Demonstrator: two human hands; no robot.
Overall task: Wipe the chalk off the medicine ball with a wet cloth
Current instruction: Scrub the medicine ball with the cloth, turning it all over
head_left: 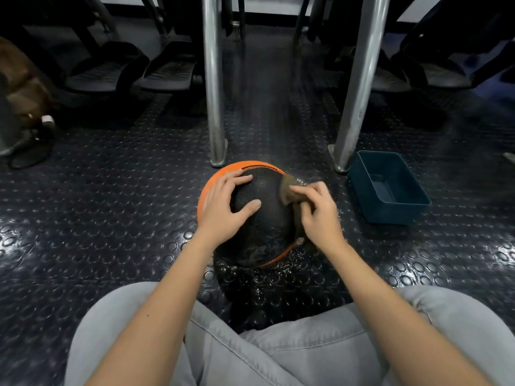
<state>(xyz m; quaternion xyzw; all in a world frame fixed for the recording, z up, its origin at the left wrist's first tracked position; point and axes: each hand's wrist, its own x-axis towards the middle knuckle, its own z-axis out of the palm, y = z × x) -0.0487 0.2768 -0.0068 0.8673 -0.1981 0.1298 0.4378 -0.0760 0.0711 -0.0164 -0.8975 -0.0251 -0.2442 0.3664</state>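
Head view, left hand (223, 208) lying spread open on ball (262, 224), right hand (317, 211) pinching cloth (288, 189) against its side, tub (387, 188) sitting nearby.

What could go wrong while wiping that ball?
1. The ball is round and only the left hand steadies it, so a hard push by the right hand with the cloth might roll it away.
2. Water glistens on the floor around the ball; it could soak the jeans or cause a slip.
3. The tub sits near the right arm and might get bumped.
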